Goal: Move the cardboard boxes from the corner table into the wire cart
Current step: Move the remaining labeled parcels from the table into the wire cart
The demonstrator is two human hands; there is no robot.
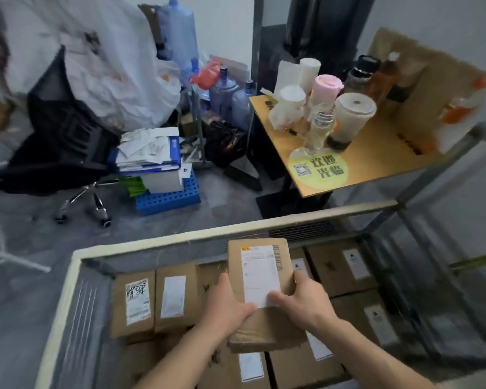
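A cardboard box (260,256) with a white shipping label is held above the wire cart (157,242), between both hands. My left hand (227,301) grips its left side and my right hand (300,299) grips its right side, thumb on the label. Under it, several labelled cardboard boxes (152,299) lie packed in the cart. The corner table (376,161), orange-topped, stands at the upper right beyond the cart.
The table carries paper rolls (351,113), a pink cup (324,89), bottles and a brown paper bag (432,88). A black office chair (54,130), a blue crate (169,197) stacked with papers, water jugs and white bags crowd the floor to the left.
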